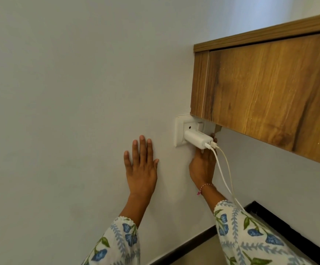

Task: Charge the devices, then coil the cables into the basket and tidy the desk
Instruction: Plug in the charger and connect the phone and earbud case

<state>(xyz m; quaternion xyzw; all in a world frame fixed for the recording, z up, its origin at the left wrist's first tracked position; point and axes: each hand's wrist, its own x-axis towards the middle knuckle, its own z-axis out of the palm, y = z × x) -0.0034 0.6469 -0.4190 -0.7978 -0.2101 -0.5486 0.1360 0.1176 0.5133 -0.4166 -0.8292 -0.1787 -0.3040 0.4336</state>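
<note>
A white charger block (197, 139) sits plugged into a white wall socket plate (179, 131) just under the wooden desk. Two white cables (223, 174) run from its outer end down past my right sleeve. My right hand (202, 167) reaches up from below the charger, its fingers behind and beside the block; whether they grip it is hidden. My left hand (141, 167) lies flat on the wall to the left of the socket, fingers spread, holding nothing.
The wooden desk side (270, 88) juts out from the wall above and right of the socket. A dark skirting strip (189, 243) runs along the floor edge below. Plain white wall (59, 92) fills the left.
</note>
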